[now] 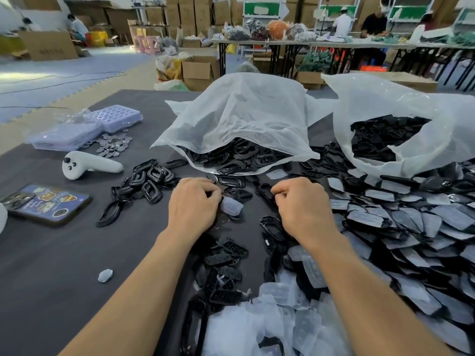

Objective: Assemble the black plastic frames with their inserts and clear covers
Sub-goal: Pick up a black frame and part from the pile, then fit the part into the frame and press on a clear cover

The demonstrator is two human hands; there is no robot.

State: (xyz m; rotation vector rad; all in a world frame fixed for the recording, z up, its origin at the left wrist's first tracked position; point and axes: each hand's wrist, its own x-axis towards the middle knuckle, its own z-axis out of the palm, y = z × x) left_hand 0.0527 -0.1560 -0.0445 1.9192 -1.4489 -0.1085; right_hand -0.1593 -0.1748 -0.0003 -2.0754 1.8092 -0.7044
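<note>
My left hand [194, 204] rests on the dark table, fingers curled, with its fingertips pinching a small clear cover [231, 206]. My right hand [302, 204] is curled a little to the right, thumb and forefinger closed on the end of a black frame piece [264, 192]. Loose black frames [151, 178] lie to the left of my hands. Black inserts [226, 265] are scattered between my forearms. A heap of clear covers [282, 317] fills the near edge.
An open plastic bag of black frames [239, 119] lies just beyond my hands, with a second bag [401, 124] at right. Overlapping dark pieces [411, 227] cover the right side. At left are a white controller [90, 165], a phone [48, 204], metal discs [115, 145] and purple trays [115, 116].
</note>
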